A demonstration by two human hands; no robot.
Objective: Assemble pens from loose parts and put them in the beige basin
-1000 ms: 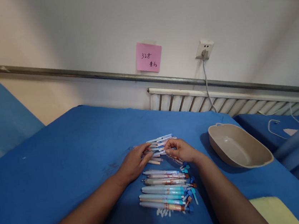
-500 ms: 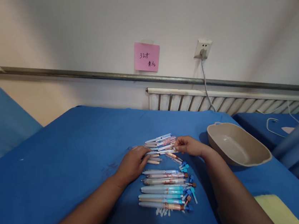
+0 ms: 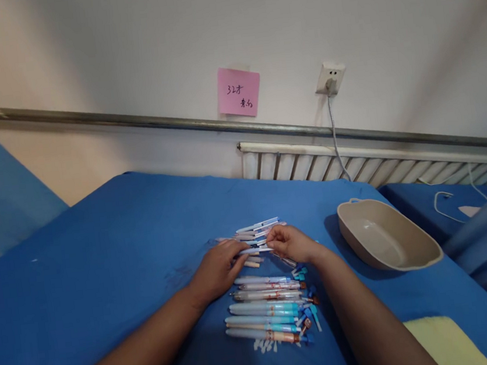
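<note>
My left hand [image 3: 223, 265] is closed on a pale pen barrel [image 3: 248, 251] at the near side of a bunch of pen parts. From that barrel a thin white pen refill [image 3: 262, 249] runs right, to the pinched fingertips of my right hand [image 3: 293, 243]. The fingers hide the refill's far end. Just beyond lie more barrels with white refills sticking out [image 3: 257, 226]. Nearer to me is a row of pens [image 3: 264, 308] with grey barrels and blue, clear or orange grips. Small blue and brown toppers [image 3: 305, 319] lie at their right ends.
Small white pieces [image 3: 266, 344] lie below the row. To the right stands a beige basin [image 3: 386, 236] on the blue cloth [image 3: 114, 250], with a yellow cloth [image 3: 446, 341] nearer. A radiator [image 3: 285, 166] and a plugged-in cable [image 3: 333, 131] are at the wall.
My right hand has moved left, closer to my left hand, and now covers part of the clear grips there. My left hand has barely moved. The pen row stays as it was.
</note>
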